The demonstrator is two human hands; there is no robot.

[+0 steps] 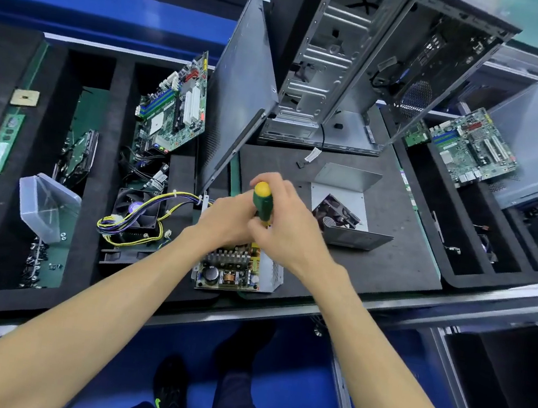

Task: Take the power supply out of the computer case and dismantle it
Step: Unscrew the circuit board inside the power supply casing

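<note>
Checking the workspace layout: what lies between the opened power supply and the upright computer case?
Head view: both hands, left and right, holding the screwdriver, then bare black mat.

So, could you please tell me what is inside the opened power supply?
Inside the power supply: a circuit board with a finned heatsink, a dark capacitor and a copper coil. Both hands cover its far part.

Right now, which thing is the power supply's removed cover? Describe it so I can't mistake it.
Start at the upright computer case at the back of the black mat. Just in front lies a bent sheet-metal shell, open side up. Unlike the other parts nearby, it has a black fan inside.
</note>
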